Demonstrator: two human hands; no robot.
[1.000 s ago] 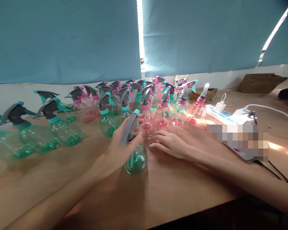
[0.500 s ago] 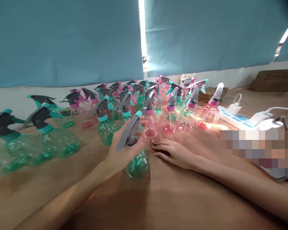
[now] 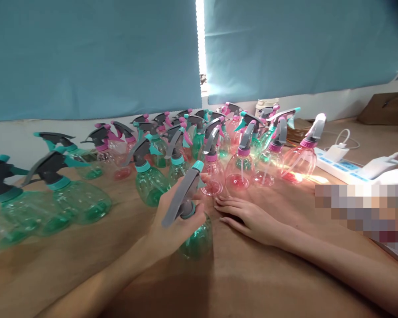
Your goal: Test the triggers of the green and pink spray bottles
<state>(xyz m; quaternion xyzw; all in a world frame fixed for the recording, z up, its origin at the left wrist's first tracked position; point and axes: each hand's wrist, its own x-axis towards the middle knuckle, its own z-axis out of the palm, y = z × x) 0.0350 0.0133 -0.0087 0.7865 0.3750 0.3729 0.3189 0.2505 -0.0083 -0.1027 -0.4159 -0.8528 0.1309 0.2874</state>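
Observation:
My left hand [image 3: 172, 223] is wrapped round the neck of a green spray bottle [image 3: 195, 238] with a grey trigger head [image 3: 182, 198], which stands on the brown table [image 3: 86, 256]. My right hand [image 3: 248, 214] lies flat on the table just right of that bottle, fingers stretched out and holding nothing. Directly behind both hands stands a pink spray bottle [image 3: 212, 176], among several others in pink and green.
Several green spray bottles [image 3: 76, 198] lie or stand at the left. A white power strip [image 3: 341, 165] with plugged chargers sits at the right, beside a blurred patch. A brown cardboard box [image 3: 384, 108] is far right. Blue blinds [image 3: 86, 53] hang behind.
The view has shifted left and down a little; both hands and the held bottle sit slightly lower and further right in the picture. The grip is unchanged.

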